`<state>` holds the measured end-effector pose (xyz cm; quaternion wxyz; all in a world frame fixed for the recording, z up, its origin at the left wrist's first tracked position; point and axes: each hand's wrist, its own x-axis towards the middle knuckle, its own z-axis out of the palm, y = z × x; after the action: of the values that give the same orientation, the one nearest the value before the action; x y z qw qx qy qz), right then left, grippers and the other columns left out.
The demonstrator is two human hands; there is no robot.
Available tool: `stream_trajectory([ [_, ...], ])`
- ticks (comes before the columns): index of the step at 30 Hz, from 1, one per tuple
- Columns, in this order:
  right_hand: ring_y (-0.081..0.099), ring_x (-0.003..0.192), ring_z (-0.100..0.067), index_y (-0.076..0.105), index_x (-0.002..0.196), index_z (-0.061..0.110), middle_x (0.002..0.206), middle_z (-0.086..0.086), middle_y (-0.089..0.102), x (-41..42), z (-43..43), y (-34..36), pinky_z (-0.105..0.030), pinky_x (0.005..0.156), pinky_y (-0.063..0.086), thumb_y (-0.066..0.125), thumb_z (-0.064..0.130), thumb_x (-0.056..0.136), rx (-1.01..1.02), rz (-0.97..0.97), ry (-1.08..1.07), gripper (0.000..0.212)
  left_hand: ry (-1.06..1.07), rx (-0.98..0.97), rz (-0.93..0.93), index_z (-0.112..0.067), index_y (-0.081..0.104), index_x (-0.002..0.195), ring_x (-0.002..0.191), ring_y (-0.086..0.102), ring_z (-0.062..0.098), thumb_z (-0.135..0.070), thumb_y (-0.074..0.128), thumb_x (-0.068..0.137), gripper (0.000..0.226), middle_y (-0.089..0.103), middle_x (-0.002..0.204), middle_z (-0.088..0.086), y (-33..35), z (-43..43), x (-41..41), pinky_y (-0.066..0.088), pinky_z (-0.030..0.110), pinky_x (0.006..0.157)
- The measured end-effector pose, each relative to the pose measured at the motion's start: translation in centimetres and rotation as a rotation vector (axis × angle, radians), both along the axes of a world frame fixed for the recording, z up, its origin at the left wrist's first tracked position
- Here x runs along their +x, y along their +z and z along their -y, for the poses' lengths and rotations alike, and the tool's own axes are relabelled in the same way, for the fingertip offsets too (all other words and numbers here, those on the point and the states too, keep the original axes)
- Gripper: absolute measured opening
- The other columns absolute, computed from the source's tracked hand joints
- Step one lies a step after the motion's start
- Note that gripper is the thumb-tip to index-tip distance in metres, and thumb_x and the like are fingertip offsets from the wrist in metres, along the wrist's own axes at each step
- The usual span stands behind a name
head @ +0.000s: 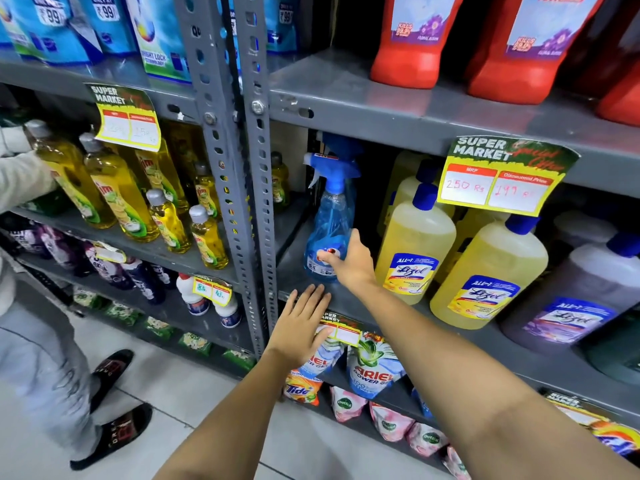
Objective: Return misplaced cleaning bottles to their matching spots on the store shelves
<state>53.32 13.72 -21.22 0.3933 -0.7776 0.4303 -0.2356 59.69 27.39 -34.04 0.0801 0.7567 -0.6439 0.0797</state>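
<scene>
Nearest, on the lowest shelf in view, stand pouches reading "ARIEL POWER GEL" (372,370), a "Tide" packet (300,389) to their left and pink "Dettol" packs (348,403) below. Just above them the left hand (300,323) lies flat with its fingers straight and close together, the fingertips reaching the front edge of the grey shelf (485,344) and gripping nothing. A little farther in, the right hand (349,261) reaches onto that shelf with its fingers loosely spread against the lower body of the blue spray bottle (329,226); whether it truly grips the bottle is hard to tell from this angle. The bottle stands upright at the left end of the shelf, its blue and white trigger head on top, beside the slotted upright post (258,188). To its right stand yellow "Lizol" bottles (412,251) with blue caps, then a purple "Lizol" bottle (575,299). A "SUPER MARKET" price tag (502,174) above reads "MRP 250 Rs". Left of the post, yellow "Vim" bottles (114,192) fill a shelf, where another person's sleeve (20,178) reaches in. On the top shelf sit red bottles (412,39) marked "KILLS 99.9%".
</scene>
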Motion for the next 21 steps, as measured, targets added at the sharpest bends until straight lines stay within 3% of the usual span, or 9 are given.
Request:
stream_trajectory([
  [6,0.063,0.113,-0.031,0.042,0.122,0.013,0.126,-0.012,0.063,0.3,-0.6,-0.2,-0.043,0.093,0.054,0.076,0.034,0.080,-0.018,-0.016,-0.035,0.058,0.001,0.007,-0.009,-0.009,0.031,0.150,0.145,0.023,0.028,-0.050,0.028,0.100,0.065,0.031,0.156,0.011,0.2,-0.1,0.0,0.011,0.047,0.116],
  [21,0.063,0.115,-0.030,0.041,0.125,0.011,0.127,-0.012,0.063,-0.1,-1.3,0.0,-0.038,0.090,0.053,0.075,0.034,0.082,-0.068,-0.016,-0.032,0.059,0.003,0.063,-0.016,-0.010,0.030,0.150,0.145,0.023,0.027,-0.051,0.027,0.100,0.065,0.032,0.156,0.010,0.9,-0.3,-0.1,0.011,0.047,0.116],
])
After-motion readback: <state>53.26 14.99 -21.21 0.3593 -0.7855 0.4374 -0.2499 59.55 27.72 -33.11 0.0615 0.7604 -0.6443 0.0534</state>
